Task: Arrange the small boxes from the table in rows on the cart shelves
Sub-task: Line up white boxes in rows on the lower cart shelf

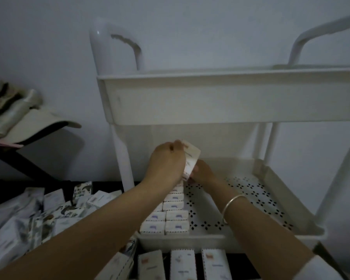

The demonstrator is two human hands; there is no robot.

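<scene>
A white cart stands before me, and its middle shelf [257,190] has a perforated floor. Two rows of small white boxes [174,217] line that shelf's left side. My left hand [166,160] grips a small white box [190,158] tilted above the far end of the rows. My right hand [202,172], with a silver bangle on the wrist, pinches the same box at its lower edge. Several more small boxes [182,263] lie on the dark table in front of the cart. The far ends of the rows are hidden behind my hands.
The cart's top shelf [220,100] overhangs the middle one, with white posts at its sides. A heap of patterned boxes and packets [38,215] covers the table at the left. A cap [28,122] lies on a dark stand at far left. A wall stands behind.
</scene>
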